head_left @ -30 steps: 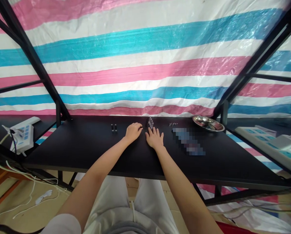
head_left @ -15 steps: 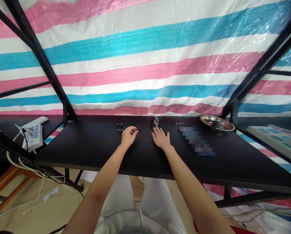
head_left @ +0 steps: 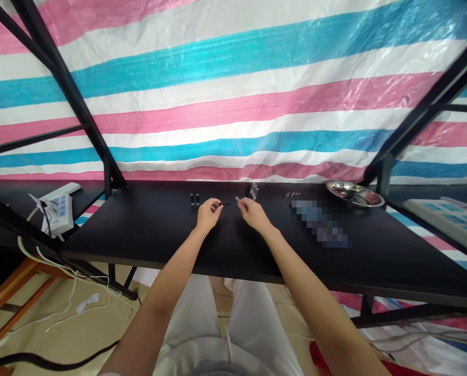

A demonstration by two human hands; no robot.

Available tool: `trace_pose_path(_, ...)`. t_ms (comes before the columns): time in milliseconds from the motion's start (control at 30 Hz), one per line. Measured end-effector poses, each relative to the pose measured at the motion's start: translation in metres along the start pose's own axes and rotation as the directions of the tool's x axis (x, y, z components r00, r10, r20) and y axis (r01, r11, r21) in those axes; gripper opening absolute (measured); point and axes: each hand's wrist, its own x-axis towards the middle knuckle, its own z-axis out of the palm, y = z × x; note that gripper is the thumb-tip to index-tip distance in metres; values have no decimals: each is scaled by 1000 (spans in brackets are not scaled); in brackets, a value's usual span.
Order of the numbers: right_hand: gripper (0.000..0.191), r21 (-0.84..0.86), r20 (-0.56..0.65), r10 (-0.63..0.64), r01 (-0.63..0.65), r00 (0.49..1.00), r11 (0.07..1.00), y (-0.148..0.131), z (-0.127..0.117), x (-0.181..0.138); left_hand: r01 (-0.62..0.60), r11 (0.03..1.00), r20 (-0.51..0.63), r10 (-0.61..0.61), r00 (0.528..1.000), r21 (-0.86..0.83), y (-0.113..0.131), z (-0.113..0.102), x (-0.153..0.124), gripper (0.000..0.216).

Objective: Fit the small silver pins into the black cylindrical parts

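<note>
My left hand [head_left: 207, 213] is closed in a pinch on a thin dark rod [head_left: 222, 204] just above the black table [head_left: 151, 230]. A little to its right, my right hand [head_left: 252, 212] is closed on a small light-tipped piece [head_left: 237, 199], which points toward the rod. Just behind my right hand stands a cluster of small clear and dark pieces [head_left: 253, 190]. Two small black cylinders [head_left: 195, 199] stand upright left of my left hand.
A few tiny metal parts [head_left: 290, 195] and a blurred flat patch [head_left: 320, 223] lie to the right, with a steel dish [head_left: 354, 194] beyond. Power strips sit at the left [head_left: 57, 210] and right [head_left: 445, 219]. Black frame posts and a striped tarp stand behind.
Both hands lay flat near the cluster a second ago. The left has since pinched up the dark rod and the right has picked up a small piece; the two now face each other.
</note>
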Motion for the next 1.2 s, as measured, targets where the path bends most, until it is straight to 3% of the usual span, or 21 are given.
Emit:
trace_pose_path(100, 15, 275, -157, 51, -6, 986, 961, 2, 7, 10, 22, 1000, -45, -22, 999, -21, -1, 1, 1, 14)
trace_pose_path(200, 21, 519, -271, 134, 28, 953, 854, 6, 17, 14, 18, 997, -97, -24, 995, -71, -2, 2, 2, 13)
trace_pose_path(300, 28, 729, -210, 229, -4, 951, 684, 7, 24, 11, 17, 994, -132, -32, 991, -110, -2, 2, 2, 12)
trace_pose_path(433, 31, 872, -88, 248, -46, 965, 487, 2, 23, 6, 27, 989, -129, -46, 991, -142, -3, 3, 3, 12)
trace_pose_path(600, 33, 934, 18, 234, -100, 972, 342, -3, 17, 2, 93, 951, -93, -126, 988, -295, -4, 4, 5, 15)
trace_pose_path(733, 33, 948, 74, 215, -135, 974, 289, -4, 12, -1, 201, 868, 29, -212, 977, -454, 2, 1, 6, 17)
trace_pose_path(867, 32, 941, 74, 197, -134, 978, 312, -4, 11, -2, 248, 821, 111, -223, 968, -514, 7, -1, 4, 21)
trace_pose_path(967, 32, 910, 70, 173, -134, 982, 392, -3, 14, -3, 235, 825, 126, -199, 972, -513, 6, 1, 3, 22)
trace_pose_path(1067, 30, 795, 38, 126, -106, 991, 597, -3, 20, -6, 178, 883, 140, -129, 982, -435, 2, 6, 1, 20)
trace_pose_path(1200, 27, 421, -42, 42, -20, 998, 907, -3, 24, -14, 48, 969, 104, -24, 994, -240, 0, 9, -3, 17)
